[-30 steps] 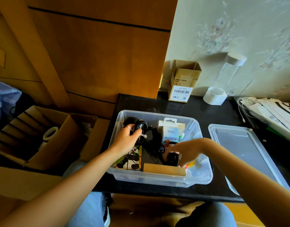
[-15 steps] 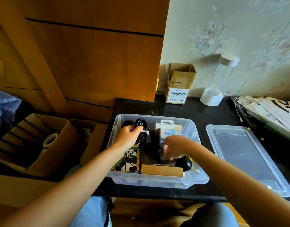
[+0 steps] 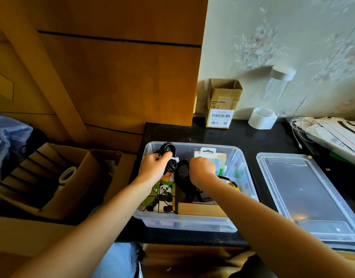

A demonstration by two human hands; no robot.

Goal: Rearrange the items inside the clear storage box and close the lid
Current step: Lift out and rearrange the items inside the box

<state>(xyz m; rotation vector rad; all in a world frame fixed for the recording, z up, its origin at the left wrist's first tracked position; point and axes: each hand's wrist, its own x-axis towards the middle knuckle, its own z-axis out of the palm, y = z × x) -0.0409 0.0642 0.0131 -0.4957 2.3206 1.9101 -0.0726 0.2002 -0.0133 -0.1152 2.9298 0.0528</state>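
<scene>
The clear storage box (image 3: 182, 223) stands open on the black table (image 3: 194, 133). Its clear lid (image 3: 305, 193) lies flat just to its right. My left hand (image 3: 154, 167) grips a coiled black cable (image 3: 169, 155) bound with a white tie, at the box's back left corner. My right hand (image 3: 201, 169) is curled over the lower part of a white hang-tab packet (image 3: 207, 154) standing at the back middle. Also inside are a panda picture cube (image 3: 162, 195), a wooden block (image 3: 200, 210), a black item (image 3: 182, 171) and a yellow-and-black item (image 3: 231, 182).
Against the back wall stand a small open cardboard box (image 3: 222, 105), a white tape roll (image 3: 262, 118) and a clear tube with a white cap (image 3: 277, 85). Papers and white cables (image 3: 333, 133) lie at the right. A large cardboard box (image 3: 72, 189) sits left of the table.
My right hand left the black round item at the box's front right and moved back to the white packet. My left hand shifted the cable coil slightly toward the back left corner.
</scene>
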